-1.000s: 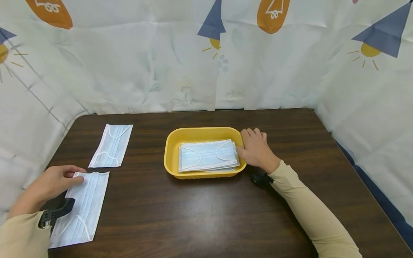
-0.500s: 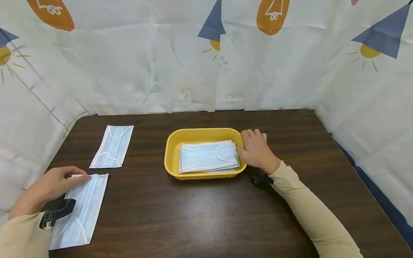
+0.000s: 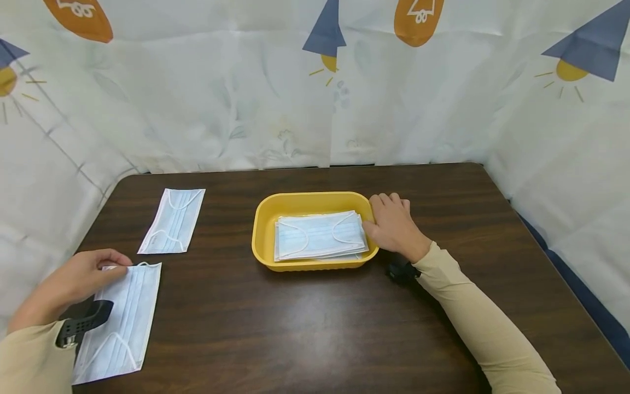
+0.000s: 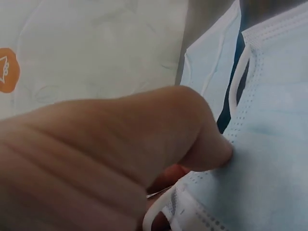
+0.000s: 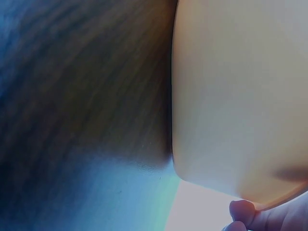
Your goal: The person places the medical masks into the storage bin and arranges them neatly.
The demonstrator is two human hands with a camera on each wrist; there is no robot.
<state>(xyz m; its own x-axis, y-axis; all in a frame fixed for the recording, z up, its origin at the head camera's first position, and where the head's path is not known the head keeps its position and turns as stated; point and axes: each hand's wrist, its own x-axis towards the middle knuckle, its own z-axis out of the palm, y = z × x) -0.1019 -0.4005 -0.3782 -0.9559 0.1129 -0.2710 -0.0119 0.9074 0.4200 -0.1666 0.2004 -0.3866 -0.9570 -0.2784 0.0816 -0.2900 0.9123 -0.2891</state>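
My left hand (image 3: 81, 282) pinches the top edge of a pale blue face mask (image 3: 130, 312) at the table's left, with the thumb over the pleated face. The left wrist view shows the thumb (image 4: 211, 149) pressed on the mask's stitched border, ear loops to either side. Just beyond it a second face mask (image 3: 173, 221) lies flat on the table. My right hand (image 3: 396, 227) grips the right rim of a yellow plastic basket (image 3: 263, 230), thumb on the inner side. Inside the basket lies a stack of face masks (image 3: 322, 238). The right wrist view catches the basket's outer wall (image 5: 231, 96) and fingertips at its rim.
The dark wood table (image 3: 315, 328) spans the view below a hanging white printed cloth (image 3: 236, 98) that closes off the back and sides. A black wrist strap (image 3: 86, 323) on the left arm overlaps the held mask in the head view.
My left hand and the mask it pinches have shifted slightly left. My right hand keeps its grip on the basket, which has not visibly moved on the table.
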